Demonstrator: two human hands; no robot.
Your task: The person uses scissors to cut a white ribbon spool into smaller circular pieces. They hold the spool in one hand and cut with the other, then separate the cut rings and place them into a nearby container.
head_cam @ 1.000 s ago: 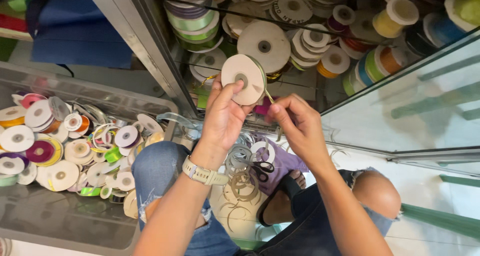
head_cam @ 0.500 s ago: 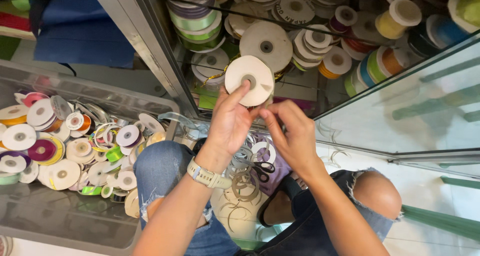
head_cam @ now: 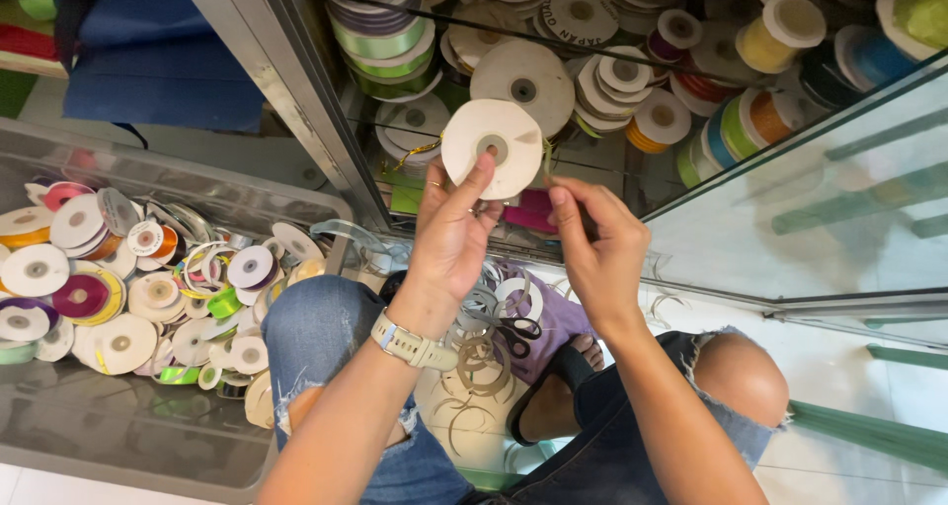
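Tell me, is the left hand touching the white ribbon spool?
Touching. The head view shows the left hand with fingertips pressed against the face and lower edge of the white ribbon spool, holding it up in front of the glass cabinet.

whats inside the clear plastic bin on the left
The clear plastic bin holds a loose pile of ribbon spools in white, cream, magenta, orange and green. Whatever lies beneath the pile is covered.

A ribbon spool is sitting between the left hand and right hand, in front of the cabinet shelf; a bin of spools is lying to the left.
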